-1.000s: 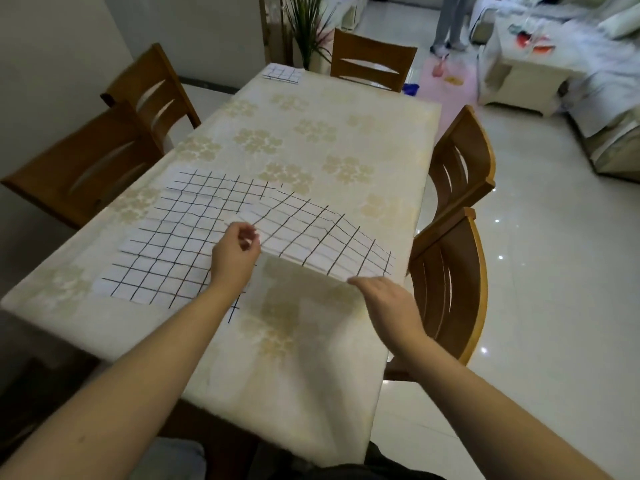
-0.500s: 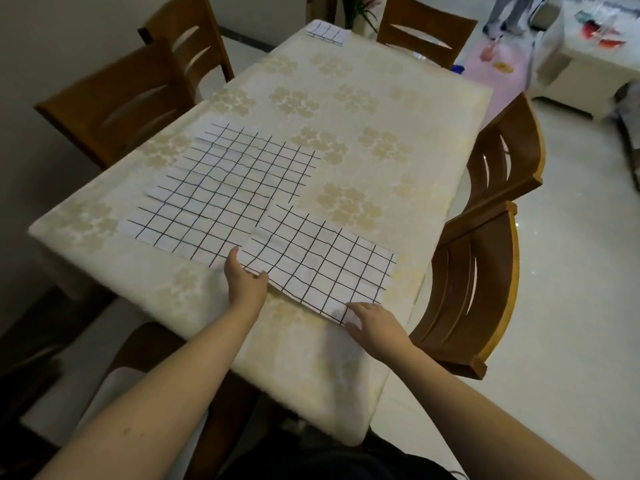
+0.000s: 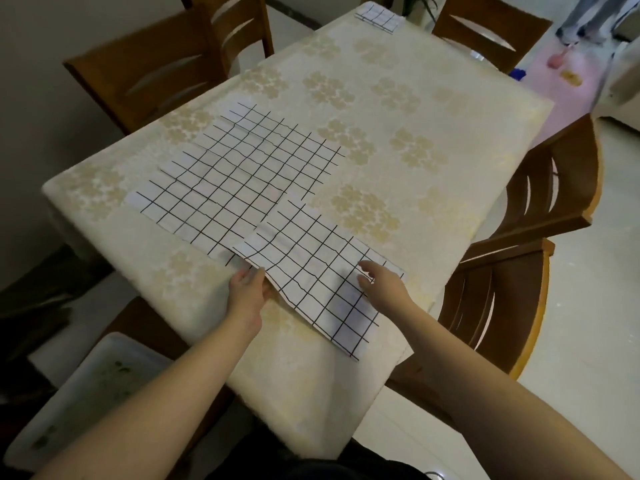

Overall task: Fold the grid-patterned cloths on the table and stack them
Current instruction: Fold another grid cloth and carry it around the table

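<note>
Right hand (image 3: 379, 284) now open atop folded cloth (image 3: 318, 285), off its corner; left hand (image 3: 247, 289) still pinching the edge.

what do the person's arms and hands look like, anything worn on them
Both forearms are bare right up to the bottom edge of the picture, with no sleeves in view. The left hand and right hand wear no gloves, and no watch, bracelet or ring is visible. The nails are too blurred to judge.

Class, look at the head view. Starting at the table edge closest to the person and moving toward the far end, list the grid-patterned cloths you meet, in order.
Smaller folded cloth under the hands → large cloth spread flat → small folded cloth at the far corner.
</note>
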Demonstrator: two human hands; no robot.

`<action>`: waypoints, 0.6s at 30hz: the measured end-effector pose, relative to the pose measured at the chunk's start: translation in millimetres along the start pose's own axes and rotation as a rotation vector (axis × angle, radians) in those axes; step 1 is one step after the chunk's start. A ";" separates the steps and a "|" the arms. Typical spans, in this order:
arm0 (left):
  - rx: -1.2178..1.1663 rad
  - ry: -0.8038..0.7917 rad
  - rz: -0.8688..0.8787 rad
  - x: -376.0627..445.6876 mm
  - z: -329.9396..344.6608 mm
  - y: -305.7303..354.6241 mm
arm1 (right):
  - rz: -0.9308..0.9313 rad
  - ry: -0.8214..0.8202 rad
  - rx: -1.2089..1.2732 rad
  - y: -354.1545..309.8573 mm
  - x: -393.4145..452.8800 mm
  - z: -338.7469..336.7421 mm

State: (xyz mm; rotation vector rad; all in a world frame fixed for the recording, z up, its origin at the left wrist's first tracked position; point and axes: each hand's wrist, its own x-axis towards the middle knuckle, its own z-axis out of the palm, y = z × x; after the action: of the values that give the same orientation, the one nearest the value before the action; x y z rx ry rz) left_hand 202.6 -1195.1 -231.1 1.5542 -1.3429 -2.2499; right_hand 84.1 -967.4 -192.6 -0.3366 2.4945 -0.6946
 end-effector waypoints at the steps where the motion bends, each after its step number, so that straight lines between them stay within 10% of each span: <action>1: 0.040 -0.037 -0.014 -5.4 4.0 -3.3 | 0.005 0.001 0.024 0.1 10.3 -2.8; 18: 0.353 -0.042 -0.075 -27.2 16.4 -57.2 | 0.141 -0.070 0.060 -15.7 132.0 -23.2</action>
State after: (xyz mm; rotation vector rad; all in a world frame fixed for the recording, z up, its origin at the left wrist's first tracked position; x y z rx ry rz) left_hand 224.2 -1136.4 -250.2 1.6900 -1.8029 -2.1879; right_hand -36.9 -1019.1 -222.5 -0.1587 2.3986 -0.6865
